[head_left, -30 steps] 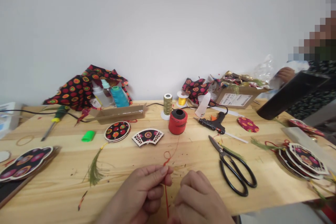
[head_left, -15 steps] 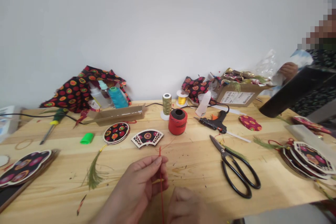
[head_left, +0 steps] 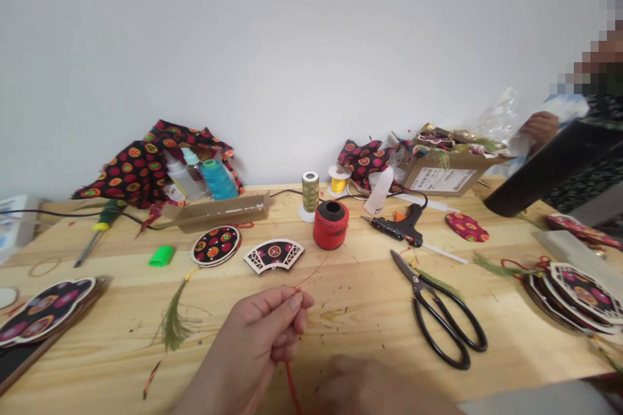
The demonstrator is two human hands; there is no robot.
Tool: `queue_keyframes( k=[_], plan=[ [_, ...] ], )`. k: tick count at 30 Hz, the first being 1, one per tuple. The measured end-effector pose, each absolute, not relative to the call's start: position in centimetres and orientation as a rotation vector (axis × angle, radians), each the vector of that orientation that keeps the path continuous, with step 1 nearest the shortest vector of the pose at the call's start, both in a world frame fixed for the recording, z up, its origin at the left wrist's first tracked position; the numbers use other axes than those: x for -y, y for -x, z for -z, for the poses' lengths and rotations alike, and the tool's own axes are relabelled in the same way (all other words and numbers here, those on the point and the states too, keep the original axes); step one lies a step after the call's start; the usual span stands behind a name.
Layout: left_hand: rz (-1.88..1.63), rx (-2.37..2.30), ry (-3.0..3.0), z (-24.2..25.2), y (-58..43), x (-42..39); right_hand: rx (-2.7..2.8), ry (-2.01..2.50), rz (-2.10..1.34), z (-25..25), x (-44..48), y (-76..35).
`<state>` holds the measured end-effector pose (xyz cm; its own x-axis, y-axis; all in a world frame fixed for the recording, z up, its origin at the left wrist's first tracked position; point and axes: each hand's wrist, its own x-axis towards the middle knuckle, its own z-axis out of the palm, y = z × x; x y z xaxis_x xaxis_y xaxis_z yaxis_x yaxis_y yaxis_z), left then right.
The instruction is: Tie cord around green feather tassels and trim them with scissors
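My left hand [head_left: 267, 324] pinches a red cord [head_left: 291, 379] between thumb and forefinger, above the front of the table. One length of the cord hangs down below the fingers, and a thin strand runs up toward the red spool [head_left: 330, 225]. My right hand [head_left: 360, 386] is low in the picture, just right of the hanging cord; it is smeared by motion and its fingers are not clear. Beyond my left hand lies a fan-shaped ornament [head_left: 274, 254] with a pale wooden frame and patterned fabric.
Black-handled scissors [head_left: 440, 321] and a glue gun [head_left: 402, 227] lie to the right. A round tasselled ornament [head_left: 215, 246], a green cap [head_left: 161, 256] and a screwdriver [head_left: 92, 243] lie left. Stacked ornaments [head_left: 579, 298] sit far right. Another person's hand [head_left: 541, 126] shows behind a black tube [head_left: 549, 172].
My right hand has dropped lower and slightly right. The cord below my left hand now hangs slack and curved instead of straight. My left hand has hardly moved.
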<state>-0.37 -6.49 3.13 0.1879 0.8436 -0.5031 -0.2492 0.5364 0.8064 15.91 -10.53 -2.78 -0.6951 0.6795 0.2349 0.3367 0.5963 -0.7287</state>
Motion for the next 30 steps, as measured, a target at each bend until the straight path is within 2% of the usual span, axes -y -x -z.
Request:
queue_keyframes(
  k=[2, 4, 6, 8, 13, 18, 25, 30],
  plan=[
    [-0.824, -1.184, -0.776, -3.2, 0.4, 6.8, 2.289, 0.913, -0.944, 0.5, 10.0, -17.4],
    [-0.781, -1.254, -0.938, -3.4, 0.4, 7.0, 2.060, 1.216, -0.857, -2.0, 9.3, -18.4],
    [-0.719, -1.305, -1.120, -3.7, 0.4, 7.1, 1.893, 1.235, -0.763, -3.9, 8.5, -18.7],
    [-0.663, -1.309, -1.269, -3.9, 0.4, 7.2, 1.898, 1.111, -0.832, -5.0, 7.8, -18.3],
    [-0.500, -1.210, -1.380, -4.3, 0.5, 7.5, 2.097, 0.869, -1.224, -5.0, 6.3, -17.2],
    [-0.385, -1.249, -1.325, -4.0, 0.8, 7.6, 2.002, 1.017, -1.236, -4.0, 5.8, -17.6],
    [-0.526, -1.249, -1.098, -3.8, 0.4, 7.8, 2.043, 1.112, -0.831, -3.6, 5.8, -17.6],
    [-0.637, -1.253, -0.933, -3.5, 0.8, 7.8, 2.063, 1.682, -0.047, -2.0, 7.3, -21.4]
  ],
)
